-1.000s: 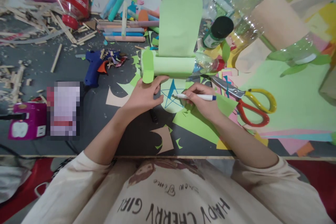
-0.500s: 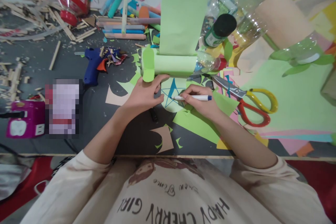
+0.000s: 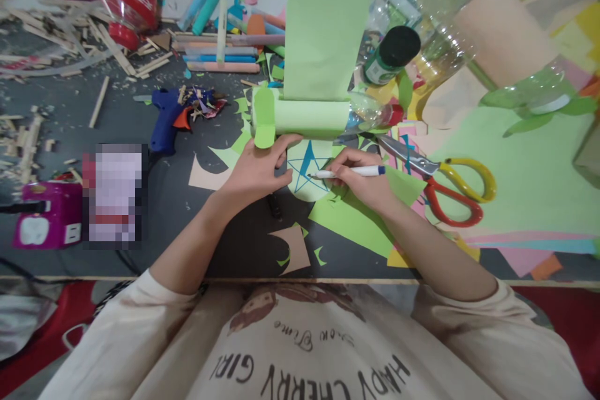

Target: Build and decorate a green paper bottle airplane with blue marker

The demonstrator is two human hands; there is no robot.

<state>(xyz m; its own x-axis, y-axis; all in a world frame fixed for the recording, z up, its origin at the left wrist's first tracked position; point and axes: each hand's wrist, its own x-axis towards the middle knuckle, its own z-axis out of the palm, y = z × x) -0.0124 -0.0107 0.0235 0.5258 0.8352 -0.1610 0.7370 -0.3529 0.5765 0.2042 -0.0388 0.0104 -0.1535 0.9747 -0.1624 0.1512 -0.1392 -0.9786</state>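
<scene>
My right hand (image 3: 359, 178) pinches a white marker with a blue cap (image 3: 352, 171); its tip rests on a light green paper circle (image 3: 307, 189) that bears a blue star (image 3: 307, 164). My left hand (image 3: 255, 169) lies flat on the left edge of that circle, fingers stretched toward a plastic bottle wrapped in green paper (image 3: 304, 115) lying just behind. A tall rounded green paper panel (image 3: 325, 25) stands up from the bottle.
Red and yellow scissors (image 3: 445, 184) lie to the right on coloured paper sheets. A blue glue gun (image 3: 164, 119) sits at the left, wooden sticks (image 3: 70, 56) beyond it. Paint bottle with black cap (image 3: 391, 53), clear bottles, paper tubes at the back. A pink box (image 3: 44, 215) far left.
The marker tip has shifted slightly over the star, first left, then back to the right. The left hand has stayed in place.
</scene>
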